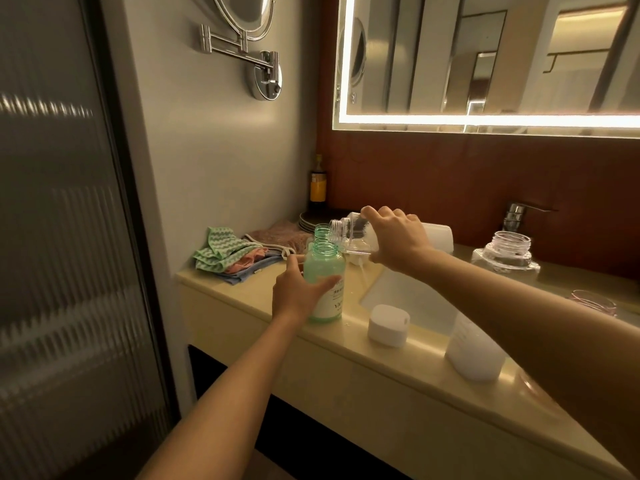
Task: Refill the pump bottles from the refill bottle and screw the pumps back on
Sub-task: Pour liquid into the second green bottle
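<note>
A green pump bottle [325, 271] with its pump off stands on the beige counter [398, 362]. My left hand [298, 292] grips its body. A second open green bottle [322, 232] stands right behind it. My right hand [398, 237] holds the clear refill bottle [349, 233] tipped on its side, its mouth just above and behind the front bottle's neck. A white pump head [388, 325] lies on the counter by the sink edge.
Folded cloths [228, 258] and stacked plates [310, 221] sit at the back left. A white sink [408, 299] is under my right arm. A white container [474, 351], a clear open jar [509, 252], a pink glass [594, 303] and a tap [516, 214] are to the right.
</note>
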Demonstrator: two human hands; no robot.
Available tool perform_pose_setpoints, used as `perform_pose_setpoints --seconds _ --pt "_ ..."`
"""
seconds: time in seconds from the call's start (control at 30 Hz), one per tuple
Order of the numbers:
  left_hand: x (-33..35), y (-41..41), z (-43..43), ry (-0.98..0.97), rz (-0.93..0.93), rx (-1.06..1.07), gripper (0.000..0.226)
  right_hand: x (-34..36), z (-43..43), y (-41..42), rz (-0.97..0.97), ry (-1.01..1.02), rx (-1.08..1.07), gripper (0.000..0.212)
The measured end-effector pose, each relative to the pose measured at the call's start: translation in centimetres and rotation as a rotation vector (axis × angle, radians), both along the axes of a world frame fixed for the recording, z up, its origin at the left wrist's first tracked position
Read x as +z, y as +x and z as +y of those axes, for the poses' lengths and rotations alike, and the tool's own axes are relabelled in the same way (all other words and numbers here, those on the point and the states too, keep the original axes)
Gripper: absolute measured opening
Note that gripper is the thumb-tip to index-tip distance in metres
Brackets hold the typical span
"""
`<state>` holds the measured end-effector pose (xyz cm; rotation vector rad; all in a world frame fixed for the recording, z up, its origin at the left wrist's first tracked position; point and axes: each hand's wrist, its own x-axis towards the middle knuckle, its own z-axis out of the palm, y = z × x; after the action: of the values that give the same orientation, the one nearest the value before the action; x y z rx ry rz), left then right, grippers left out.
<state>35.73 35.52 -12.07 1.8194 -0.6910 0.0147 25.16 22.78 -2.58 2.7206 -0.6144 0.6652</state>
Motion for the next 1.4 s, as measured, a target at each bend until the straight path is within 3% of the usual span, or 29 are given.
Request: perform_pose_setpoints --seconds 1.4 --pt "-0.45 -0.22 -0.05 -0.031 -0.026 0.008 0.077 -0.05 -0.01 0.25 -0.039 -0.097 0.011 0.062"
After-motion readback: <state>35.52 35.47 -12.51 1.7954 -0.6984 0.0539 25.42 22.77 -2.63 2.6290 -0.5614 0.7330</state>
